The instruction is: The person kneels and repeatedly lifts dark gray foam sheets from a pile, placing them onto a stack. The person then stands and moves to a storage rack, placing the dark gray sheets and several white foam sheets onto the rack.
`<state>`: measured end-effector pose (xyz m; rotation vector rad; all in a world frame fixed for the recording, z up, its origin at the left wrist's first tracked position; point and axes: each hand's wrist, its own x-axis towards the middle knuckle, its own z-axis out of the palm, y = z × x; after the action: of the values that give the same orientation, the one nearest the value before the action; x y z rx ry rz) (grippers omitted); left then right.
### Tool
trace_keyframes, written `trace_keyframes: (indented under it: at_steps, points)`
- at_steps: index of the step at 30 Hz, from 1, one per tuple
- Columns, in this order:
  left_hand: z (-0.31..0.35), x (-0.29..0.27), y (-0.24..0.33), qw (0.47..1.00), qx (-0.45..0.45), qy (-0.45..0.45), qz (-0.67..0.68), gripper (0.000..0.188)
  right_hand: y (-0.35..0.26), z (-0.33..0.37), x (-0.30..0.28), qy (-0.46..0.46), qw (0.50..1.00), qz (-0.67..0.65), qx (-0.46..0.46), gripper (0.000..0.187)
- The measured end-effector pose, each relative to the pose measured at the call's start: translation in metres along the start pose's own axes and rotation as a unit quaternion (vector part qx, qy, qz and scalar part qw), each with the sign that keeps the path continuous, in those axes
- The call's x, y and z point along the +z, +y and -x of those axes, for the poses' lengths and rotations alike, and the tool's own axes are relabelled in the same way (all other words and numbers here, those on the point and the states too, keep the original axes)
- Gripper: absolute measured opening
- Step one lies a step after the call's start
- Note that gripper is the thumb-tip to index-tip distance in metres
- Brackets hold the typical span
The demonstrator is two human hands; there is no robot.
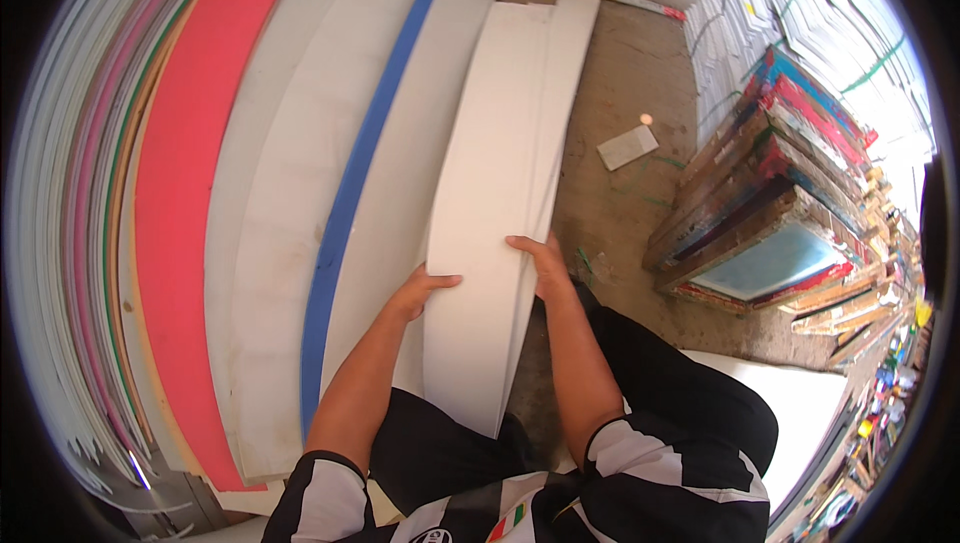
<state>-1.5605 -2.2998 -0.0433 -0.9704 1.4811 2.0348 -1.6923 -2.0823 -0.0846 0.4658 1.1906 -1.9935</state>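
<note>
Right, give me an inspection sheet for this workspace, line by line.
Surface: brown floor, with green scraps on it.
Job's things: long white panels, overlapping, held from both sides.
Clutter: small pale block on the floor; mixed small items at far right, too small to name.
Left grip: thumb over the panels' left edge, fingers hidden.
Right grip: thumb over the right edge, fingers mostly hidden.
Cables: nothing seen.
Surroundings: red sheet and blue sheet among pale sheets, left; worn frames and stacked white sheets, right.
</note>
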Motion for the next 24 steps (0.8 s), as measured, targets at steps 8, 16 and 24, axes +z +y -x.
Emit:
trace_keyframes:
  at_steps: [8, 16, 24]
  points:
    - [0.068, 0.003, 0.082, 0.529, 0.319, 0.523, -0.586, 0.084, 0.0, 0.018, -0.019, -0.078, 0.995, -0.05, -0.031, 0.083]
    - [0.084, 0.0, 0.148, 0.774, 0.054, 0.382, -0.502, 0.058, 0.017, 0.0, -0.028, -0.094, 0.991, -0.091, -0.034, 0.081]
    - [0.051, 0.022, 0.118, 0.757, 0.034, 0.345, -0.554, 0.043, -0.002, -0.015, -0.064, -0.027, 0.997, -0.037, -0.063, 0.077]
